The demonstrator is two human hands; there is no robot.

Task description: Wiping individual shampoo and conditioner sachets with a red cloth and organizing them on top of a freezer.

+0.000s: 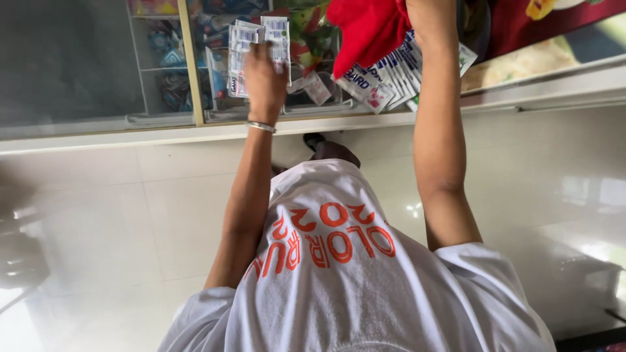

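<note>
My left hand (264, 73), with a silver bangle on its wrist, is raised in front of a glass display case and grips a bunch of white-and-blue sachet strips (242, 40). My right arm reaches up beside it. Only the wrist end of my right hand (427, 18) shows, since the top edge and a red cloth (366, 27) cut it off. A fan of white-and-blue sachets (385, 77) hangs just left of that wrist, under the red cloth. Whether the right hand holds them is hidden. My white shirt with orange print (339, 274) fills the bottom.
The glass-fronted case (163, 65) has wire shelves with several colourful packets. A pale ledge (521, 94) runs along its base. Glossy white floor tiles (117, 221) lie below. A dark shoe (314, 139) shows above the shirt, and a dark shape (19, 261) sits at far left.
</note>
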